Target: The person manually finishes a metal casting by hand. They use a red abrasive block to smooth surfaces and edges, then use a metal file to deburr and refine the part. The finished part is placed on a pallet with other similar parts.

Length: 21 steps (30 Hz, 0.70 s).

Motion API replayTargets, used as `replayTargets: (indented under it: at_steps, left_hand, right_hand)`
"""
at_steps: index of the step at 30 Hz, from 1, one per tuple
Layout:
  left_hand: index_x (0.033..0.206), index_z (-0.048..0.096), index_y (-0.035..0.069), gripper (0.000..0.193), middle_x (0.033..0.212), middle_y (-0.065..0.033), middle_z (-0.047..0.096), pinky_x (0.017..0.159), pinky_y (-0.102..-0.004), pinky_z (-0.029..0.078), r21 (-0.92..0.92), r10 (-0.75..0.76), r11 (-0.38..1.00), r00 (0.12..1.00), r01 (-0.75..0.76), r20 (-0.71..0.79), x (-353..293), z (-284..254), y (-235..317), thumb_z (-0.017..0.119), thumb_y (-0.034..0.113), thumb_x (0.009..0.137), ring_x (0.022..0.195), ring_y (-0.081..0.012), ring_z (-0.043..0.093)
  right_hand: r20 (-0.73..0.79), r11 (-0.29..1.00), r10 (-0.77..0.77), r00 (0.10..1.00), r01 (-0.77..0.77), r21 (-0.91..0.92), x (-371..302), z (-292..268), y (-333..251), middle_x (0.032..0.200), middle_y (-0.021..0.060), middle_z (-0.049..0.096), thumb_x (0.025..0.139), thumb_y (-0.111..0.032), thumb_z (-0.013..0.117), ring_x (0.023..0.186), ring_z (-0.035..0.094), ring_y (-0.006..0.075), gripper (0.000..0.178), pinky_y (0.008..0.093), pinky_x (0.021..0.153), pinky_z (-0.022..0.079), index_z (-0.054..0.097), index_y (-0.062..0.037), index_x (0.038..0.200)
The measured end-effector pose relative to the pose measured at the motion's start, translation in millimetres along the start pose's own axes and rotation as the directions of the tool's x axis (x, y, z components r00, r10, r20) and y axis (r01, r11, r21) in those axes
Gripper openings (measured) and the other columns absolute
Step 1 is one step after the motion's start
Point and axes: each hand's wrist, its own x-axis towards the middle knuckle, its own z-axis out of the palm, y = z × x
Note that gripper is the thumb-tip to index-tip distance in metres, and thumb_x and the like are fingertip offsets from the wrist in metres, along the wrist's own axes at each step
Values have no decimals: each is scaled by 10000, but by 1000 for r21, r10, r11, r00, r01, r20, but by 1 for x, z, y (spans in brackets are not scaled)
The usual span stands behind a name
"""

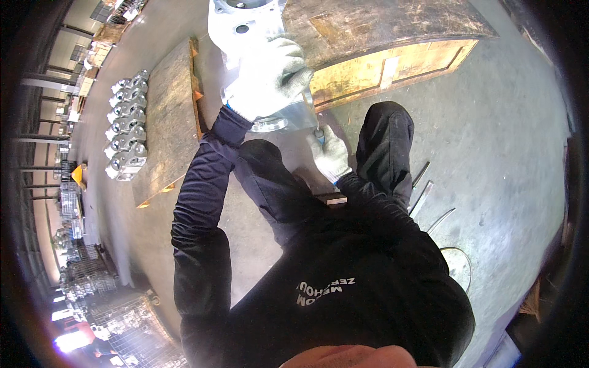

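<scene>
Casting: a pale silver-grey cast-metal housing with round bored holes, at about 12 o'clock in the head view, leaning off the edge of a worn wooden pallet top; its long axis runs from 12 o'clock down toward 6, ending in a round flange between the knees.
Left hand: the left hand in a white knitted work glove lies wrapped over the casting's lower body, fingers curled down around it in a firm grip.
Right hand: the right hand in the same kind of glove sits just beside the flange, at about 5 o'clock from the left hand, closed around a slim tool with a blue handle whose tip points up at the casting's underside.
Nearer hand: the left is on the casting itself; the right reaches it only through the tool.
Second pallet: a flat brown wooden pallet board at 9 o'clock, just beside the left forearm.
Row of parts: shiny cast-metal fittings in a double row on the floor, farther out at 9 o'clock.
Wire crates: mesh crates at 7 o'clock hold more grey metal parts; details too small to tell.
Floor: grey concrete floor, with thin metal strips at 4 o'clock.
</scene>
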Motion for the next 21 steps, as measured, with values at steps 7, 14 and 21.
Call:
replayTargets:
  at_steps: [7, 14, 21]
  left_hand:
    - [1132, 739, 59, 294, 1207, -121, 728, 1067, -425, 503, -28, -72, 997, 997, 71, -35, -10, -14, 14, 774, 206, 880, 1244, -336, 654]
    - [1415, 645, 79, 783, 1503, -171, 567, 1198, -515, 398, 64, -305, 948, 946, 312, -107, -67, -28, 29, 789, 600, 849, 1437, -405, 495]
    - [1344, 686, 61, 896, 1420, -191, 629, 1147, -537, 456, 176, -279, 932, 937, 317, -211, -82, -8, 27, 830, 674, 707, 1331, -424, 586]
  right_hand:
    - [5, 805, 168, 986, -140, 576, -17, 7, 7, 893, 7, 649, 974, -168, 783, 842, 571, 82, 248, 272, 770, 501, 643, -18, 1114]
    - [81, 719, 124, 989, -146, 679, 20, -8, 12, 965, -35, 603, 964, -137, 804, 815, 542, 48, 519, 217, 714, 499, 532, -20, 1390]
    - [73, 672, 126, 989, -139, 728, 27, 7, -6, 1070, 16, 636, 944, -235, 840, 800, 613, 93, 609, 240, 683, 524, 517, -24, 1415]
